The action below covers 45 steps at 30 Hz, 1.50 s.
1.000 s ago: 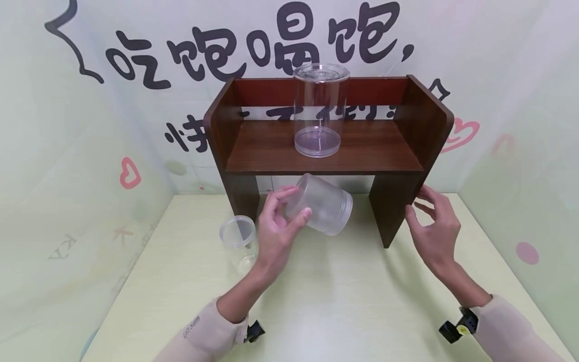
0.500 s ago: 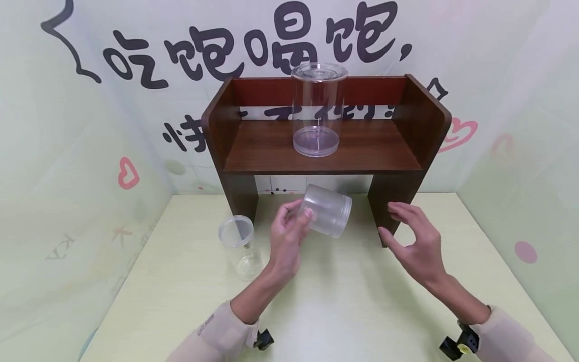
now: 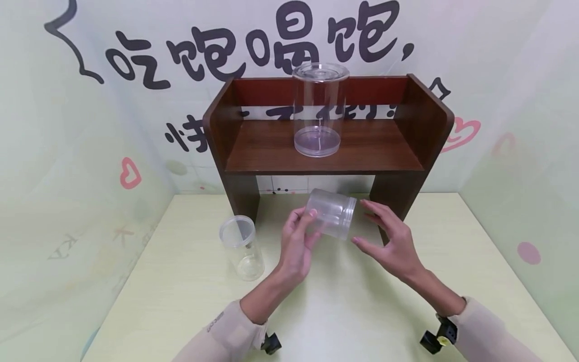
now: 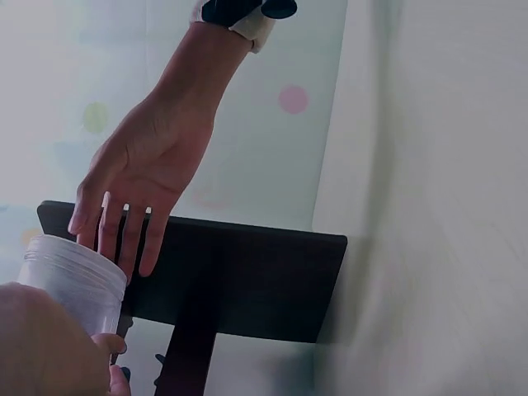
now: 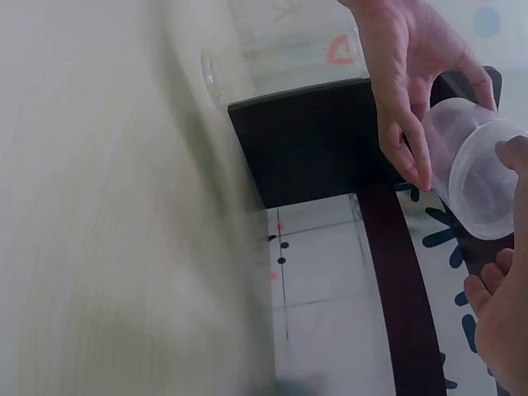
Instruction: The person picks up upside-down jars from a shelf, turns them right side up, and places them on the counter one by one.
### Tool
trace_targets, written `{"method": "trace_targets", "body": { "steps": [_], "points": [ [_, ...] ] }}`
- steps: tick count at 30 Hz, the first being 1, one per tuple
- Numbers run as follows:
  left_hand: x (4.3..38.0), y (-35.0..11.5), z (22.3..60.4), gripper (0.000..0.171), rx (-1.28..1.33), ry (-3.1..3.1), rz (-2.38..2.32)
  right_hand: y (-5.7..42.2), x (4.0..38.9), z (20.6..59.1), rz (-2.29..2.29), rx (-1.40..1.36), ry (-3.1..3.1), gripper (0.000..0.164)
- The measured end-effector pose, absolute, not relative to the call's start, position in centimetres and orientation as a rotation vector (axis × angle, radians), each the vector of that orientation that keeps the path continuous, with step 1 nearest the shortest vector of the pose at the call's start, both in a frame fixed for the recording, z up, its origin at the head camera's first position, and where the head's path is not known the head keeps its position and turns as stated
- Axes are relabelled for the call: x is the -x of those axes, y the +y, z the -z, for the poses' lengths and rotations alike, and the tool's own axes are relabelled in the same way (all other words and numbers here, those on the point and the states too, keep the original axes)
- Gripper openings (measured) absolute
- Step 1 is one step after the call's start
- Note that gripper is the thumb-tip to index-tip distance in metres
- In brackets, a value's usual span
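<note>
My left hand [image 3: 296, 244] grips a clear plastic jar [image 3: 332, 213] near its base, above the table and below the shelf board. The jar lies tilted on its side, its ridged rim end pointing right. Close to that end my right hand [image 3: 391, 241] is spread, fingers and thumb apart with nothing between them. In the right wrist view the rim end [image 5: 487, 181] faces the camera and the right thumb overlaps it. The left wrist view shows the right fingers [image 4: 132, 235] just beyond the jar's rim.
A brown wooden shelf [image 3: 375, 156] stands at the back of the pale table [image 3: 181, 301]. On its board is a tall clear jar [image 3: 318, 110]. Another clear jar [image 3: 239, 241] stands upright on the table, left of the left hand. A printed cloth hangs behind.
My right hand has moved left from beside the shelf's right side panel to near the jar's rim end. The left hand has carried its jar slightly right and down.
</note>
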State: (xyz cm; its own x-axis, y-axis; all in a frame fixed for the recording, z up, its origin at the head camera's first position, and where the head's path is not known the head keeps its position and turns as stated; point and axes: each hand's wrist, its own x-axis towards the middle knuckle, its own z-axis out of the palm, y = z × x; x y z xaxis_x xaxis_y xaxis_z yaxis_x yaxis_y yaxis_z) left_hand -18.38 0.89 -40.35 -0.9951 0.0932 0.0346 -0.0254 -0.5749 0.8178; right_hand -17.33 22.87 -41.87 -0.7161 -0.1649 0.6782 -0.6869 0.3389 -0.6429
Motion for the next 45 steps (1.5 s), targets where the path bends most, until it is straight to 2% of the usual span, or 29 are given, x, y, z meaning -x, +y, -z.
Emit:
{"method": "trace_targets", "body": {
  "steps": [10, 22, 27, 34, 37, 45],
  "points": [
    [18.3, 1.3, 40.6, 0.016, -0.083, 1.344, -2.727, 21.6, 17.5, 42.2, -1.486, -0.77, -2.043, 0.097],
    [18.3, 0.6, 41.1, 0.016, -0.152, 1.431, -2.616, 21.3, 17.7, 42.3, -1.494, -0.804, -1.959, 0.095],
    [18.4, -0.2, 41.0, 0.024, -0.203, 1.516, -2.522, 21.7, 17.8, 42.1, -1.47, -0.827, -1.963, 0.095],
    [18.2, -1.7, 40.6, 0.046, -0.286, 1.854, -2.325, 22.2, 17.5, 41.5, -1.447, -0.804, -2.013, 0.092],
    [18.2, -2.6, 40.1, 0.053, -0.39, 2.058, -2.257, 22.6, 17.5, 41.5, -1.426, -0.781, -2.045, 0.092],
    [18.4, -5.0, 38.2, 0.058, -0.744, 2.29, -2.329, 23.7, 17.6, 41.7, -1.362, -0.79, -2.077, 0.088]
  ]
}}
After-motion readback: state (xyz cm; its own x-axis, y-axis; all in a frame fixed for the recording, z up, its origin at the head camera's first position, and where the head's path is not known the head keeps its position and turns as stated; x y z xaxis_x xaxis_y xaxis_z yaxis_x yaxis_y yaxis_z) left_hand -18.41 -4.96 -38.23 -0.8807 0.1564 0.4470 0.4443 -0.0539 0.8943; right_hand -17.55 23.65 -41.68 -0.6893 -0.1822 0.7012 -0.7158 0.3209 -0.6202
